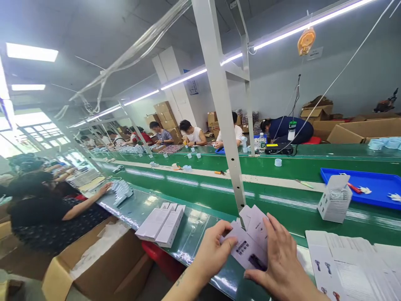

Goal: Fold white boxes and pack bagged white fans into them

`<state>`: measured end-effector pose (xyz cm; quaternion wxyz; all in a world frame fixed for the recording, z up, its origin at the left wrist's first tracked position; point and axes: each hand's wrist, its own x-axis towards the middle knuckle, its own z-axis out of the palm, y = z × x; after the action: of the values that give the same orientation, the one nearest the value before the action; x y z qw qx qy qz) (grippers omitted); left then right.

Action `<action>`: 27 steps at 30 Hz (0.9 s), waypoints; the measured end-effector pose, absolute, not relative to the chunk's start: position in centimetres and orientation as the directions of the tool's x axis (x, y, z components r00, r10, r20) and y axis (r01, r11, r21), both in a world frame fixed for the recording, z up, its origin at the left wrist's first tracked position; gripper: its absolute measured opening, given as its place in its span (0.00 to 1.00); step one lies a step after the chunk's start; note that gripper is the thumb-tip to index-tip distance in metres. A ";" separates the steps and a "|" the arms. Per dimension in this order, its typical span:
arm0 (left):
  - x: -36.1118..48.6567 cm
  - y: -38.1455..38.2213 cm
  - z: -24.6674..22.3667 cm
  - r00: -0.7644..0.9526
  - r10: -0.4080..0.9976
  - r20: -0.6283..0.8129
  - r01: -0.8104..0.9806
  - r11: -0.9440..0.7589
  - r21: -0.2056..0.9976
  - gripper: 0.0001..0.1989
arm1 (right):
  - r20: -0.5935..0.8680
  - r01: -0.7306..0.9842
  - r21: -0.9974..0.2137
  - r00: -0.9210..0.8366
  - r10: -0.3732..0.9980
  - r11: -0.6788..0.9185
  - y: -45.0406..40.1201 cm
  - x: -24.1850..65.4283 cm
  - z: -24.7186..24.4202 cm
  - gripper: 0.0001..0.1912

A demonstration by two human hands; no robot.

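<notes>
A small white printed carton with raised end flaps is held between both hands above the green bench. My left hand pinches its left edge between thumb and fingers. On the other side, my right hand wraps the carton, fingers along its right side and thumb near its lower edge. Left of my hands lie flat white cartons with flaps sticking out. A spread stack of flat printed cartons lies at the lower right. Behind that stack stands an open-topped white box with something clear inside.
A metal post rises just beyond my hands. At the right is a blue tray with small pieces. An open cardboard box stands at the lower left, near a co-worker. Several other people sit across the green line.
</notes>
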<state>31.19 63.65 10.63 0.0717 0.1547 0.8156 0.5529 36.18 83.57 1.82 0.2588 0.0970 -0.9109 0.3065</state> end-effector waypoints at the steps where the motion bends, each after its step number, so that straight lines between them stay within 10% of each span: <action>1: 30.9 63.4 10.9 -0.952 0.302 0.050 0.157 0.341 0.927 0.04 | 0.489 -0.317 -0.549 -0.872 -0.010 0.774 83.6 36.2 1.9 0.64; 9: 31.8 64.3 11.1 -0.971 0.237 0.005 0.091 0.352 0.932 0.06 | 0.480 -0.277 -0.533 -0.877 0.017 0.799 81.8 35.9 2.5 0.78; 17: 30.8 63.7 12.9 -0.842 0.530 -0.100 0.387 0.723 0.572 0.03 | 0.333 -0.143 -0.581 -0.940 0.074 0.801 81.1 36.1 2.3 0.66; 22: 30.5 62.6 14.1 -0.858 0.513 -0.019 0.346 0.605 0.717 0.05 | 0.005 -0.158 -0.919 -0.921 -0.390 0.361 86.8 36.5 6.2 0.60; 27: 30.7 62.2 15.2 -0.718 0.686 0.119 0.429 0.301 0.852 0.10 | 0.137 -0.306 -0.951 -0.509 -0.850 0.030 88.0 33.1 7.9 0.81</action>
<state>30.72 62.17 15.24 0.1349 0.3507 0.7951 0.4761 33.05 88.05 7.94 -0.2478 0.4290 -0.6736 0.5484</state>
